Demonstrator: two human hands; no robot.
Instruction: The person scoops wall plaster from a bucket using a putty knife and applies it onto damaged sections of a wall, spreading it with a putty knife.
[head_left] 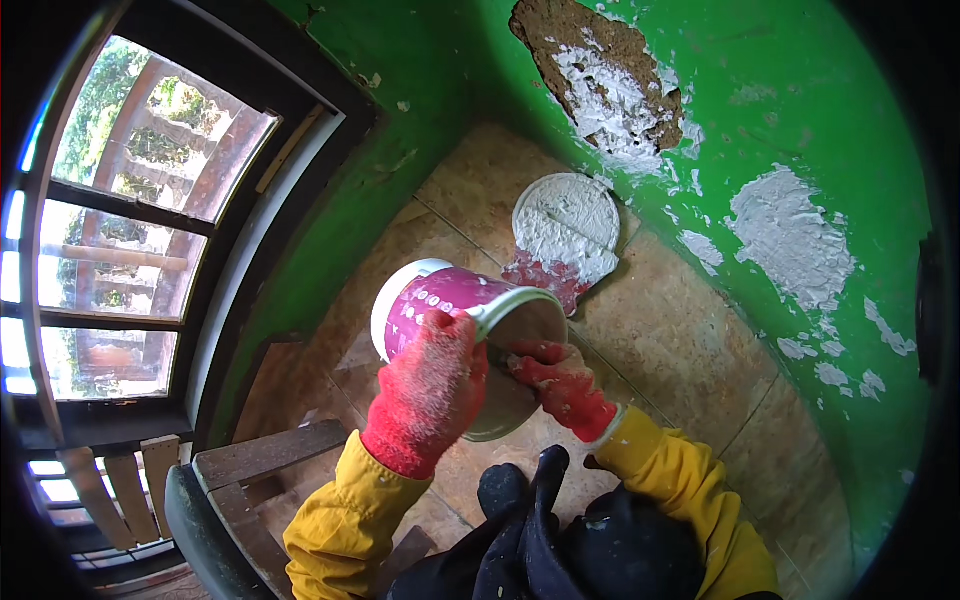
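My left hand (430,390), in a red glove, grips the rim of a purple and white plastic bucket (460,290). The bucket is tipped on its side in the air, its open mouth facing right and toward me. My right hand (562,385), also gloved in red, reaches into that mouth with its fingers curled. Something dark shows at those fingertips, but I cannot make out what it is. Beyond the bucket, a round disc (565,215) coated in white plaster lies on the floor, with a purple-red, plaster-smeared piece (550,280) at its near side.
On the right stands a green wall (740,130) with patches of white plaster (790,235) and a broken brown hollow (620,80) partly filled with plaster. A dark-framed window (150,220) is at left. Below it is a wooden chair (250,470). Brown tiles (680,320) cover the floor.
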